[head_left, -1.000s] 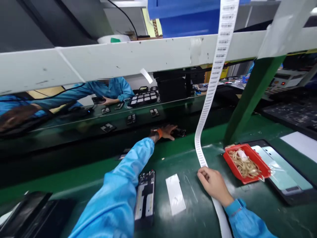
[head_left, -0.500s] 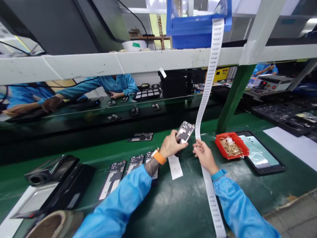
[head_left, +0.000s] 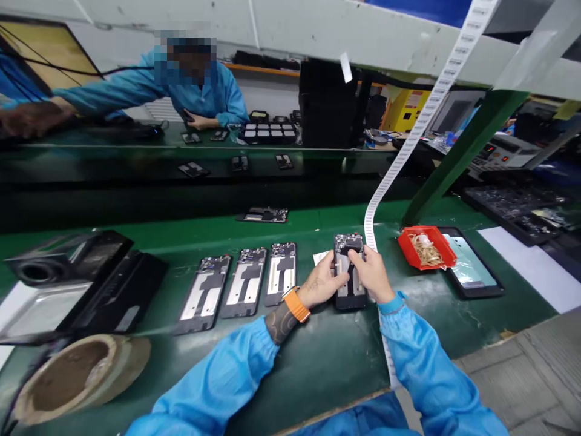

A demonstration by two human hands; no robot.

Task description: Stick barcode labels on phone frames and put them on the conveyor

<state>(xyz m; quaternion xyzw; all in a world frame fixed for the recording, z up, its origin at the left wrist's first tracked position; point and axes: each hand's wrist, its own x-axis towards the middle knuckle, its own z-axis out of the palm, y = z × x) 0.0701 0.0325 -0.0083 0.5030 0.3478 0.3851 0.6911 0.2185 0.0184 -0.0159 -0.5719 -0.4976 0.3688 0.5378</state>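
An opened smartphone (head_left: 350,298), its circuit board and internals facing up, is held just over the green bench in both my hands. My left hand (head_left: 321,282) grips its left edge, thumb on the inner face. From the right side my right hand (head_left: 373,275) wraps the other edge, its thumb pressing near the middle; whether a label is under that thumb I cannot make out. A long strip of printed labels (head_left: 403,154) hangs down behind my right hand and runs on under the wrist. Three opened phones (head_left: 281,275) lie in a row to the left.
A red tray (head_left: 408,248) of rubber bands touches a dark tablet-like frame (head_left: 497,289) on the right. At left are a brown pot (head_left: 131,363) and a black device (head_left: 136,278). A green post (head_left: 463,157) rises behind. Across the bench sits a co-worker in blue (head_left: 227,91).
My left hand has lowered the phone and turned it upright. My right hand has left the label strip and taken the phone's right edge. The view has tilted downward.
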